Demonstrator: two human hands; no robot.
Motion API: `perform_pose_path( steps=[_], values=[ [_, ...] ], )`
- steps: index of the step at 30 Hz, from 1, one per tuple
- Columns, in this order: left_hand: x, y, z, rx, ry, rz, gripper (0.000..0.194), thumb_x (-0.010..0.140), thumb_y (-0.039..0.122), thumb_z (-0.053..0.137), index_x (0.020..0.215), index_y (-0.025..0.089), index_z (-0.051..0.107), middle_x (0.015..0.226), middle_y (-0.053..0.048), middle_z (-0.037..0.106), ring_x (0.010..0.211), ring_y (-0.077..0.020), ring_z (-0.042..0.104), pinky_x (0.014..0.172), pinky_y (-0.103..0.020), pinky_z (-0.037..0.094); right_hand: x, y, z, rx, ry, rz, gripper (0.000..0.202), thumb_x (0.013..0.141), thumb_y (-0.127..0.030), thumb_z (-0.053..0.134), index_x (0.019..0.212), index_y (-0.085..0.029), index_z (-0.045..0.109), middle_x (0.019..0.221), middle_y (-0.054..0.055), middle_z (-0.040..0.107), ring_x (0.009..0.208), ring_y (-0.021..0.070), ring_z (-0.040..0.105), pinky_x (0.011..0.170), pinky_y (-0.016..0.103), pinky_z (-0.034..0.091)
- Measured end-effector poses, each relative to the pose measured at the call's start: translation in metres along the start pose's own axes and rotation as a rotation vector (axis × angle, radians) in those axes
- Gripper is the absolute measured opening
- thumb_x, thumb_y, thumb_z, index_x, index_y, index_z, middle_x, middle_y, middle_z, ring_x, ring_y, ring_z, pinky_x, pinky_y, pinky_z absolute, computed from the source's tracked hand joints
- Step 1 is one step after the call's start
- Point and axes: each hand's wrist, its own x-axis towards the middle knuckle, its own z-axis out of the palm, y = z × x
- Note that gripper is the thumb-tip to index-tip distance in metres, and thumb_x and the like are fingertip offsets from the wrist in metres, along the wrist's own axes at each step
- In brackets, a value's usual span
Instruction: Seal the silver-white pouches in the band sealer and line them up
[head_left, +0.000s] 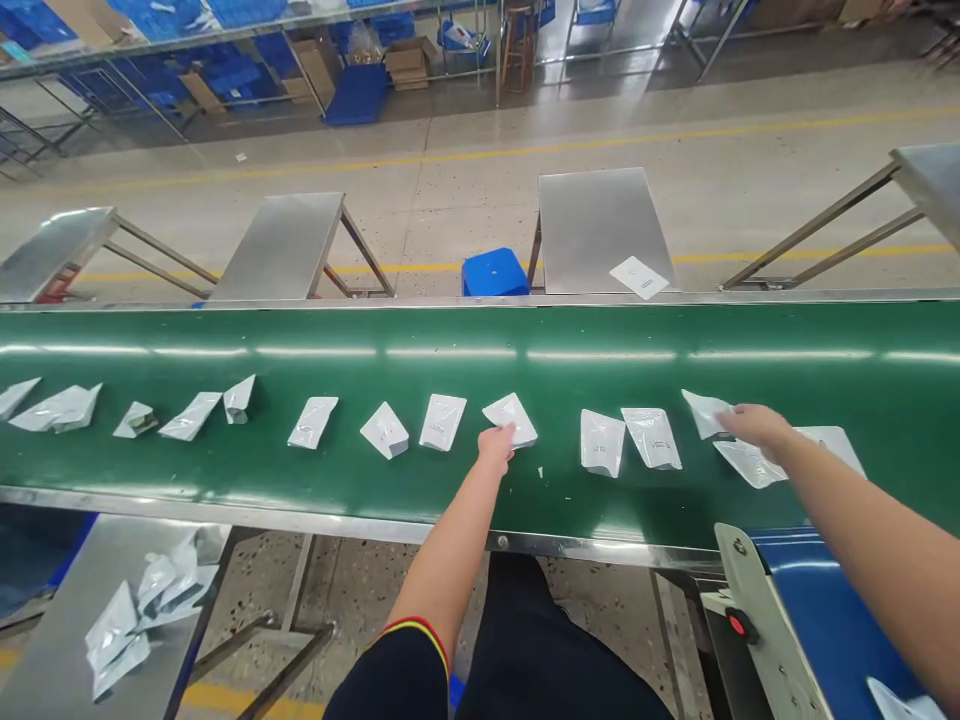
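Note:
My left hand (pixel 497 447) is closed at the lower left edge of a white pouch (pixel 511 412) on the green conveyor belt (pixel 450 500). The fingertips overlap the pouch, and the thumb side faces right. Farther right, my right hand (pixel 757 425) pinches the right corner of another white pouch (pixel 703 410), which is tilted. Beneath that hand and forearm lie a glossy pouch (pixel 750 464) and a partly covered pouch (pixel 836 442). Between my hands two printed pouches, one on the left (pixel 601 443) and one on the right (pixel 652 438), lie side by side.
Several more pouches lie leftward along the belt, including a flat one (pixel 442 421). A metal side table (pixel 67 640) holds a pouch pile. At lower right stands a blue-belted machine (pixel 840 600) with a red button. Steel tables (pixel 600 230) and a blue stool (pixel 495 272) stand beyond.

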Motion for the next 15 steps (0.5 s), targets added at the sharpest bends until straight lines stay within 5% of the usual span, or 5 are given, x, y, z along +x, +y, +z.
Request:
perform_pose_path(
  steps=[4,7,11,15],
  values=[
    [-0.016,-0.009,0.056,-0.026,-0.144,-0.098,0.034,0.085,0.031,0.099,0.104,0.014,0.076,0.097,-0.012,0.08,0.075,-0.0161,0.069,0.063,-0.024,0.05,-0.029,0.012,0.053,0.227,-0.088,0.141,0.022,0.083,-0.024,0.091,0.079,-0.017,0.07,0.086,0.016,0.074,0.084,0.0266,0.071,0.076,0.041,0.057],
    [-0.036,-0.027,0.06,-0.004,-0.248,-0.024,0.038,0.083,0.041,0.1,0.1,0.014,0.079,0.099,-0.013,0.082,0.082,-0.0185,0.072,0.071,-0.027,0.054,-0.048,0.016,0.092,0.387,-0.095,0.181,0.028,0.076,-0.029,0.096,0.085,-0.017,0.073,0.075,0.008,0.07,0.068,0.0207,0.065,0.06,0.03,0.055],
    [-0.049,-0.027,0.01,0.187,-0.263,0.405,0.037,0.096,0.053,0.084,0.097,0.017,0.084,0.116,-0.016,0.083,0.105,-0.0288,0.076,0.095,-0.039,0.06,-0.065,0.014,0.114,0.605,-0.045,0.18,0.037,0.077,-0.034,0.098,0.1,-0.018,0.073,0.089,0.008,0.075,0.071,0.0181,0.068,0.057,0.023,0.055],
    [-0.033,0.001,-0.057,0.625,0.132,0.748,0.023,0.098,0.037,0.08,0.083,0.02,0.082,0.165,-0.015,0.063,0.156,-0.0411,0.051,0.129,-0.055,0.04,-0.083,0.013,0.133,0.765,-0.081,0.259,0.046,0.075,-0.027,0.099,0.108,-0.02,0.069,0.103,0.01,0.075,0.079,0.0218,0.073,0.06,0.028,0.063]
  ],
)
